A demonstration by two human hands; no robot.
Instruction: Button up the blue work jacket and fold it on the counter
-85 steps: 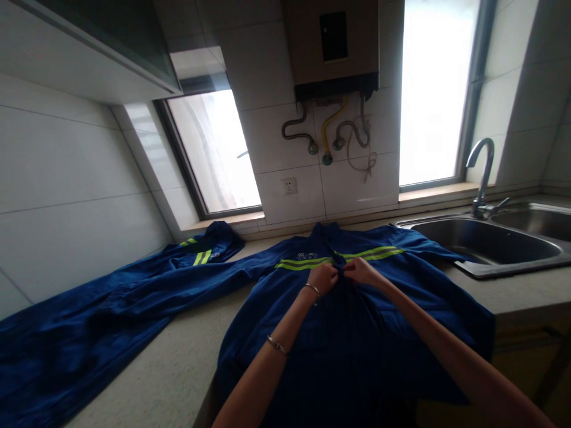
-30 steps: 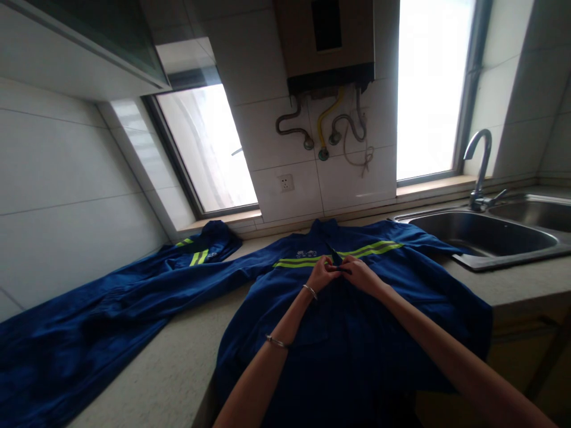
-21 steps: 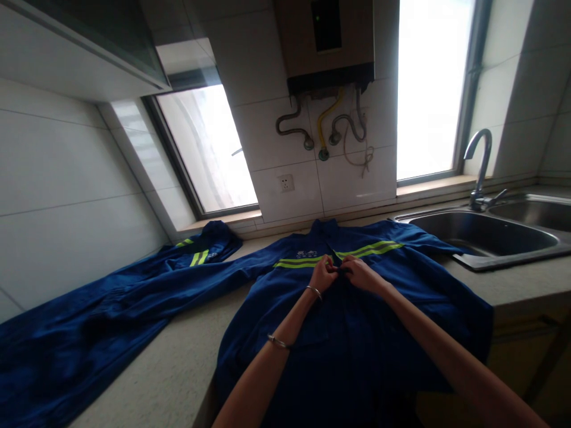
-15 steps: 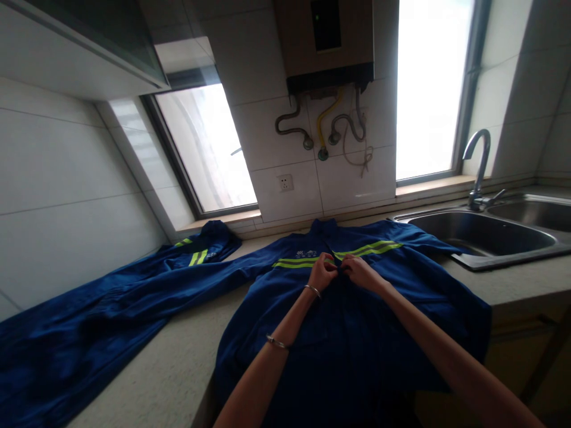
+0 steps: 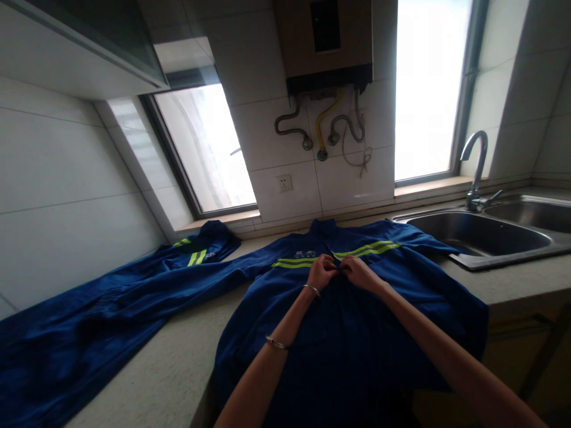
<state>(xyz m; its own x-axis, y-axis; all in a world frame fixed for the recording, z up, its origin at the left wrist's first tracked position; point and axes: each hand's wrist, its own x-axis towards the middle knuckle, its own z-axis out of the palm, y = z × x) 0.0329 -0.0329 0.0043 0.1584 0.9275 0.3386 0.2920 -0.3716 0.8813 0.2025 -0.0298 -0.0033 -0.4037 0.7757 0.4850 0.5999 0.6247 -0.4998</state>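
Observation:
A blue work jacket (image 5: 285, 303) with yellow-green and grey stripes across the chest lies front up on the counter, its lower part hanging over the edge. My left hand (image 5: 322, 272) pinches the jacket's front edge near the stripe, and two bracelets circle that arm. Close beside it, my right hand (image 5: 360, 273) pinches the opposite front edge. Both sets of fingertips nearly meet at the middle opening, just below the chest stripes. Whatever fastener lies between the fingers is too small and dark to make out.
Another blue striped garment (image 5: 111, 303) lies along the counter (image 5: 156, 362) at left. At right, a steel sink (image 5: 486, 232) with a tap (image 5: 477, 172) adjoins one sleeve. A water heater (image 5: 330, 41) hangs on the tiled wall above, with pipes below it.
Both hands stay at the same spot on the jacket front, with only slight finger movement. The view has shifted very little.

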